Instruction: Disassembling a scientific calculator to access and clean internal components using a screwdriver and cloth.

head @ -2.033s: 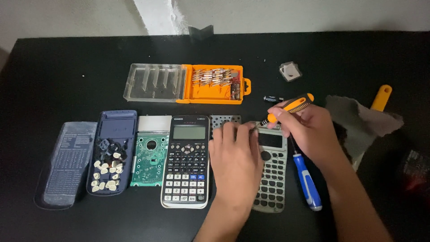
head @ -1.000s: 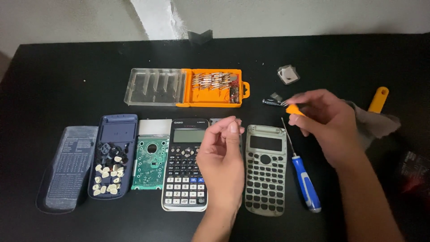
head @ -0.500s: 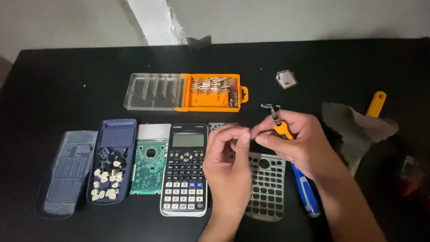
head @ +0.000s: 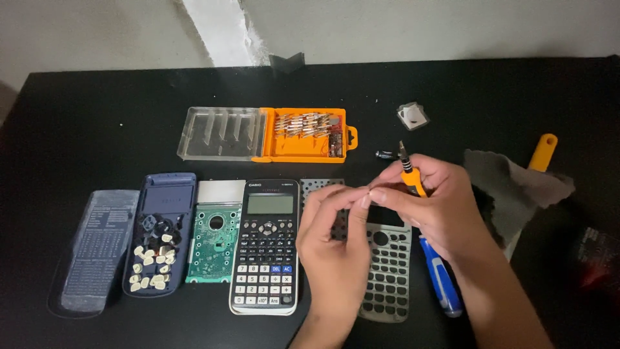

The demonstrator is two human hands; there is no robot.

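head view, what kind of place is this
Probably a home or hobby repair bench: a black table set against a plain wall, with an open orange bit case, a bare green circuit board and calculators in pieces. The right hand holds a small screwdriver.

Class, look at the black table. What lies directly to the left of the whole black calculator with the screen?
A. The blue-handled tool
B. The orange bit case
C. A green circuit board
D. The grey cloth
C: the green circuit board lies right beside the black calculator on its left, while the orange bit case sits further back, behind both.
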